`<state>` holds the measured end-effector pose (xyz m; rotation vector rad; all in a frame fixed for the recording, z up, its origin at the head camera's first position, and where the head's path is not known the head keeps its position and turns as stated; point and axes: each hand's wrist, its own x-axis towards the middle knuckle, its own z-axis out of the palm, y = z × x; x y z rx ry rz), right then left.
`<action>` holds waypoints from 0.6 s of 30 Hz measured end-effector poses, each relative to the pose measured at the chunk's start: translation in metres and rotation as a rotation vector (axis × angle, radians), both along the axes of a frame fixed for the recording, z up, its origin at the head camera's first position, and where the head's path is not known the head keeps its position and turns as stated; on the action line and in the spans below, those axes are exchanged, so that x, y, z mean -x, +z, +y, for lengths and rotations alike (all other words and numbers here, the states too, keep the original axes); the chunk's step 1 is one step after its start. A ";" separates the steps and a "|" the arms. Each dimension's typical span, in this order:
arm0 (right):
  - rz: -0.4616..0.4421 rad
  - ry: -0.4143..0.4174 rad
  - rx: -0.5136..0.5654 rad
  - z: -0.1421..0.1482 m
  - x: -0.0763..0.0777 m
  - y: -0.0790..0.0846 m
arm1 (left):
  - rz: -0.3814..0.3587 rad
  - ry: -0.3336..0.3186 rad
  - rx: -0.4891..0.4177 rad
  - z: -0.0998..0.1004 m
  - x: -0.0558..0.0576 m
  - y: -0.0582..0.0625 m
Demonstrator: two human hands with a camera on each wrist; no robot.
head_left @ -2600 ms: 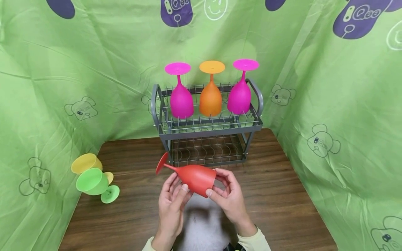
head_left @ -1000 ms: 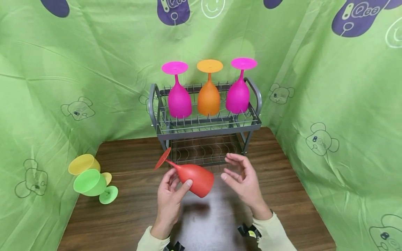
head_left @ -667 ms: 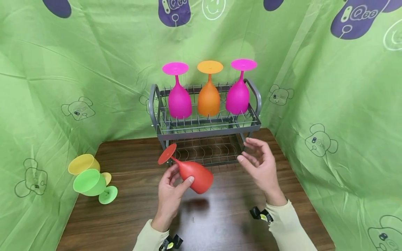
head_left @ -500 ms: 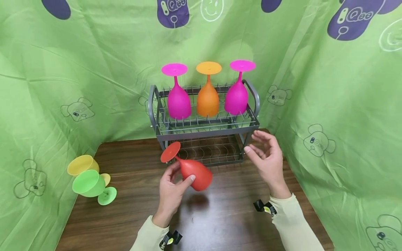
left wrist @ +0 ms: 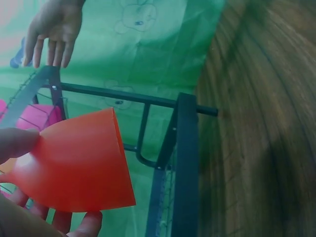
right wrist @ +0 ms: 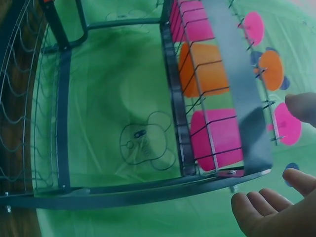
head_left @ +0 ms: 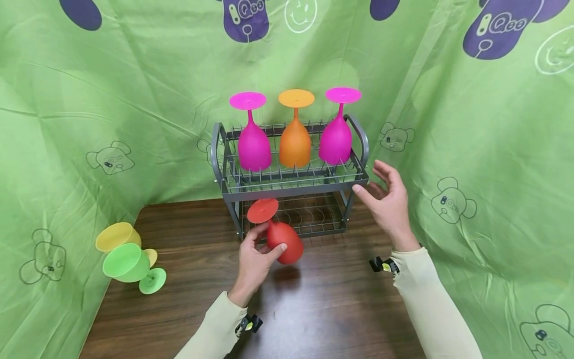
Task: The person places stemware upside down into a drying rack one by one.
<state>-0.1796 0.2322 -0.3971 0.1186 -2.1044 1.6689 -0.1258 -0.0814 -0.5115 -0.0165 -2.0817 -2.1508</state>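
My left hand (head_left: 256,262) grips a red plastic wine glass (head_left: 288,242) by its bowl, thumb on the near side. The glass tilts, foot up toward the back left, bowl mouth down and clear of the table, in front of the rack's lower tier. In the left wrist view the red bowl (left wrist: 84,163) shows between thumb and fingers. My right hand (head_left: 391,212) is at the front right corner of the grey two-tier dish rack (head_left: 291,191), fingers spread and nothing in them. In the right wrist view its fingertips (right wrist: 244,205) are right beside that corner.
Upside down on the top tier stand a magenta glass (head_left: 254,148), an orange glass (head_left: 295,145) and another magenta glass (head_left: 335,142). A yellow glass (head_left: 117,236) and a green glass (head_left: 126,263) lie on the wooden table (head_left: 323,309) at left. Green cloth surrounds the table.
My right hand has let go of the red glass and moved right and forward to the rack's corner. The left hand has turned the glass foot-up and carried it slightly toward the rack.
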 end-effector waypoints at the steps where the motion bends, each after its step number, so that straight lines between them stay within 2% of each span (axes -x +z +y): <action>1: -0.006 0.009 -0.018 0.001 0.004 -0.001 | 0.002 -0.001 0.010 0.002 0.002 -0.001; 6: -0.035 0.044 -0.073 0.005 0.017 -0.004 | 0.014 -0.013 0.054 0.007 0.014 -0.009; 13: -0.022 0.082 -0.052 0.007 0.026 -0.008 | 0.049 -0.038 0.147 0.015 0.038 -0.018; 18: -0.029 0.095 -0.033 0.007 0.030 -0.008 | 0.044 -0.059 0.132 0.025 0.055 -0.022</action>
